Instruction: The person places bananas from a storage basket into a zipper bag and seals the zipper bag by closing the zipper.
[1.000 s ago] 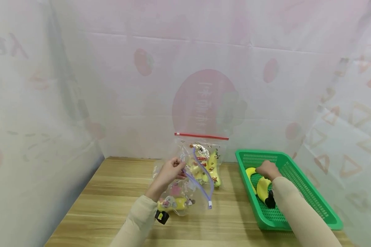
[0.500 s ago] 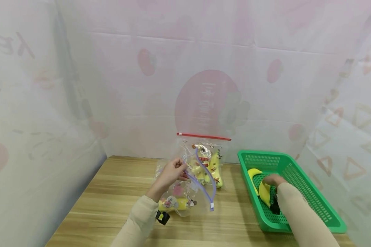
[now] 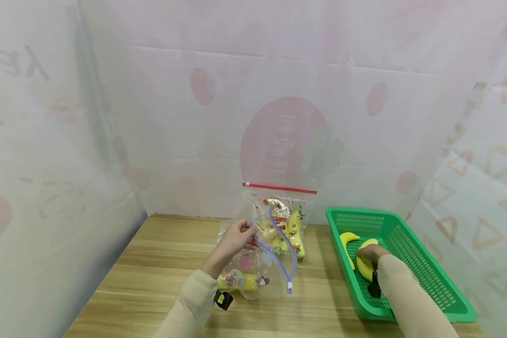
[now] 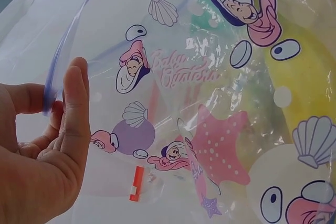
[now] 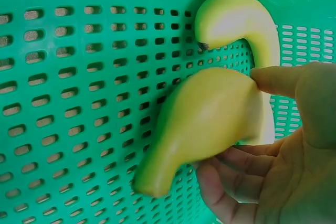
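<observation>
My left hand [image 3: 235,238] pinches the purple zip edge of a clear bag [image 4: 173,114] printed with shells and a pink starfish. The bag's mouth gapes, and a yellow fruit [image 3: 249,280] shows through its lower part. Over in the green basket [image 3: 358,210], my right hand [image 5: 283,171] holds a yellow banana [image 5: 205,114], thumb on one side and fingers curled beneath. Beside it a second banana [image 5: 244,17] lies against the basket's left side, its curved end beyond the held one.
Behind the purple-zip bag stands another clear bag with a red zip [image 3: 279,188], containing several yellow bananas [image 3: 295,232]. Everything rests on a wooden table [image 3: 152,277]. A pale printed curtain [image 3: 186,141] encloses the back and sides.
My right hand has come down from above the bananas and taken hold of the nearer one, whose tip now tilts up slightly. The left hand keeps its pinch on the bag.
</observation>
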The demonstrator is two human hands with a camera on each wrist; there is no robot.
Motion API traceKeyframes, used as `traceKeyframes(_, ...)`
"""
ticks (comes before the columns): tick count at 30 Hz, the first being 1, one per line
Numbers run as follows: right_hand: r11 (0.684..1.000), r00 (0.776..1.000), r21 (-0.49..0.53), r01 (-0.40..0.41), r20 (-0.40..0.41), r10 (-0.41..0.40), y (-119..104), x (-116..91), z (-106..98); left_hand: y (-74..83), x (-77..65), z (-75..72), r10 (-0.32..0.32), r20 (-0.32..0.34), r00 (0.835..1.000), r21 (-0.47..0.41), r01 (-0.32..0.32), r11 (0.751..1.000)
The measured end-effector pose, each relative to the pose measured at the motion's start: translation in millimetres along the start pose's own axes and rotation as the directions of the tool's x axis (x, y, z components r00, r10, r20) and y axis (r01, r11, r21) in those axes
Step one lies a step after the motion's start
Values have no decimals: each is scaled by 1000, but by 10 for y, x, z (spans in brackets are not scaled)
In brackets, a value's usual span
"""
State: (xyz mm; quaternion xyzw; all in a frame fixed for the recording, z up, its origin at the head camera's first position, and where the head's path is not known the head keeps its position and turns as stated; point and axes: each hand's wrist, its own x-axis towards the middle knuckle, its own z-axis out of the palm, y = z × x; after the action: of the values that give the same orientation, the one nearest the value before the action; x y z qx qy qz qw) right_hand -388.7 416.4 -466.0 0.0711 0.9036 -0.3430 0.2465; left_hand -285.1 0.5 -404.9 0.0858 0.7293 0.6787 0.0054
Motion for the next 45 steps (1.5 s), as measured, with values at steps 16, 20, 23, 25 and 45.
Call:
traceKeyframes(16,992,998,-127,5,-68,-13,82,51,-50,10,2,-11,14,-8,1000,9,-14,1000)
traceKeyframes(20,991,998,-132,0,-63,-8,122,22,-32,13,-1,-16,16,-5,1000,8,-16,1000)
traceKeyframes(23,992,997,-126,-4,-73,-5,159,5,-15,10,-3,-22,12,-2,1000,7,-12,1000)
traceKeyframes(25,993,997,-118,-3,-78,-7,176,-2,-9,8,-4,-28,12,0,1000,6,-12,1000)
traceKeyframes(45,986,962,-65,156,-217,-167,-83,-179,-127,7,-8,-45,6,8,1000,5,-6,1000)
